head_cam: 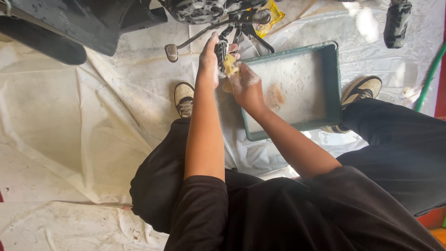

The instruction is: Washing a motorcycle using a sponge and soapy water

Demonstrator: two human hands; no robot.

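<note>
2 soapy hands: left hand (pixel 210 58) grips a black bike part (pixel 222 50), right hand (pixel 246 86) pinches a yellow sponge (pixel 229 65) over the green tray (pixel 332 79).

Black short-sleeved shirt (pixel 297 214); black trousers (pixel 404 144); 2 cream-and-dark laced sneakers (pixel 184 98); forearms bare; both hands, left hand (pixel 209 58) and right hand (pixel 245 86), coated in white suds

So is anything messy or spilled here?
Yes. White soap foam covers both hands, the left hand and right hand, and the black motorcycle part they scrub with a yellow sponge. The green rectangular plastic tray holds sudsy water on a wet, wrinkled plastic sheet.
</note>
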